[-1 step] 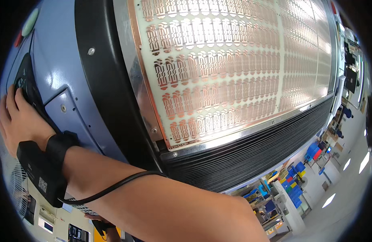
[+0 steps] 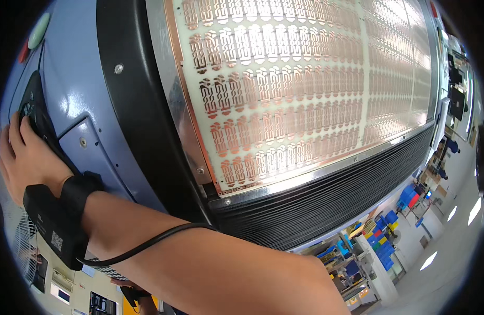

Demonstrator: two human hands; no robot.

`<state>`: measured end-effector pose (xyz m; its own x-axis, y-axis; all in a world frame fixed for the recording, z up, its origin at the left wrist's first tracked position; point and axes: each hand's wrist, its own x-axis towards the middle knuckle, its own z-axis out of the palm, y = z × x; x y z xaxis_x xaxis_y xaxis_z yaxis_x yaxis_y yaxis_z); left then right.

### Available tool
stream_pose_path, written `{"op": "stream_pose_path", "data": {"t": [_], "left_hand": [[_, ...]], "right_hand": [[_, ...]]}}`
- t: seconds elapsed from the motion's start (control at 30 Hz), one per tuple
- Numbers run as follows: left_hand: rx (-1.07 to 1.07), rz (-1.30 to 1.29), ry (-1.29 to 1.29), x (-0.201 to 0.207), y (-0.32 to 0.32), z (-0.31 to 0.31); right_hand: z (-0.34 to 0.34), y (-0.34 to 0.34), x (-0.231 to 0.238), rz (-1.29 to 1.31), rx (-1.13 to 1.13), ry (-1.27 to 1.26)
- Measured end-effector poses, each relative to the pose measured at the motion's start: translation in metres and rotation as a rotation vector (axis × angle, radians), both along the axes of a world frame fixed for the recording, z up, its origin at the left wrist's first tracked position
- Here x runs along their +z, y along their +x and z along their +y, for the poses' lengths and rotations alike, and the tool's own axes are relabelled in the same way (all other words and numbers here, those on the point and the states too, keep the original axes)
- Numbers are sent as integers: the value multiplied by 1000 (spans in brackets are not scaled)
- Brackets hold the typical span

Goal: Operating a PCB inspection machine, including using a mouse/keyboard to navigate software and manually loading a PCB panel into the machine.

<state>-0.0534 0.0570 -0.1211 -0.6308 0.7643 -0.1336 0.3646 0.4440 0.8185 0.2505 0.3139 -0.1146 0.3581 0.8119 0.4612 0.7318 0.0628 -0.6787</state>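
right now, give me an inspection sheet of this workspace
surface: pale panel with rows of copper patterns, lying flat in a metal frame on the machine
job's things: black keypad set in the blue housing
clutter: nothing seen
hands: right hand open, fingertips on the keypad, black wrist band on it; left hand, probably the small one at the bottom edge, grip unclear
cables: black cable runs from the wrist band along the forearm
surroundings: black ribbed bellows below the frame; green round button at upper left; shelves with coloured bins on the floor beyond
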Motion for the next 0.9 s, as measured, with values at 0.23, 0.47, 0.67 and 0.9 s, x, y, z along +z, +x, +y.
{"op": "stream_pose_path", "data": {"t": [0.23,0.47,0.67,0.9], "left_hand": [[20,-53,-35,-10,-11,-7],[-641,586,-1,-25,-68,3],[-881,413,304,-27,25,21],[-807,118,199,-45,9,3]], "right_hand": [[-3,11,-12,-38,-31,79],[-16,43,26,-78,55,222],[-50,74,50,-256,82,-75],[-55,55,45,-340,22,-50]]}}
